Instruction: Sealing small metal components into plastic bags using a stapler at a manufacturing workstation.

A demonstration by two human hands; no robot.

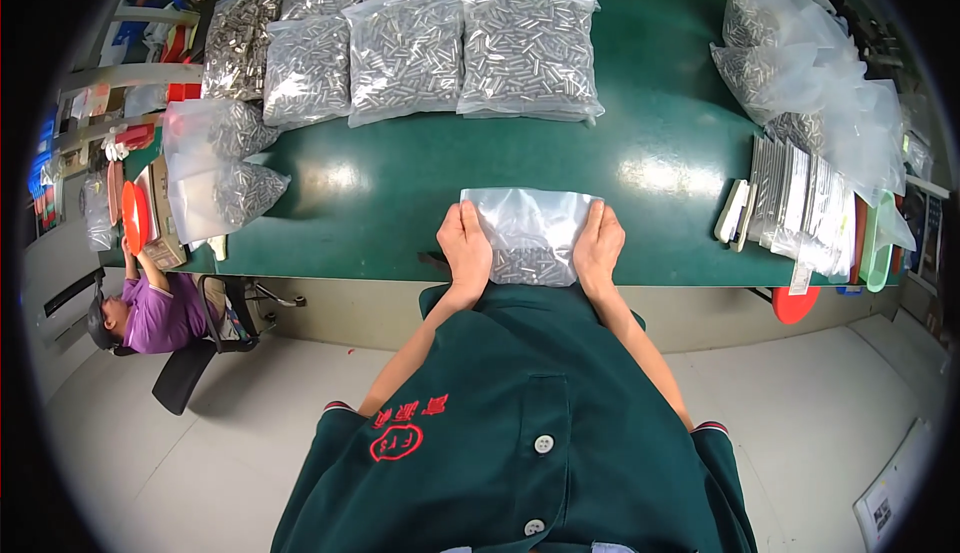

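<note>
A clear plastic bag (535,225) with small metal cylinders in its lower part is held up at the front edge of the green table (400,183). My left hand (467,245) grips its left side, fingers curled and thumb near the upper corner. On the opposite side my right hand (598,243) pinches the bag in the same way. The bag's upper part is flat and holds no metal pieces. Its bottom edge hangs close to my green shirt.
Full bags of metal pins (530,53) stand in rows at the far left. Partly filled bags (225,168) lie at the left, and more bags (810,83) pile up at the right beside a stack of flat packets (800,198). A co-worker in purple (170,313) sits at the left.
</note>
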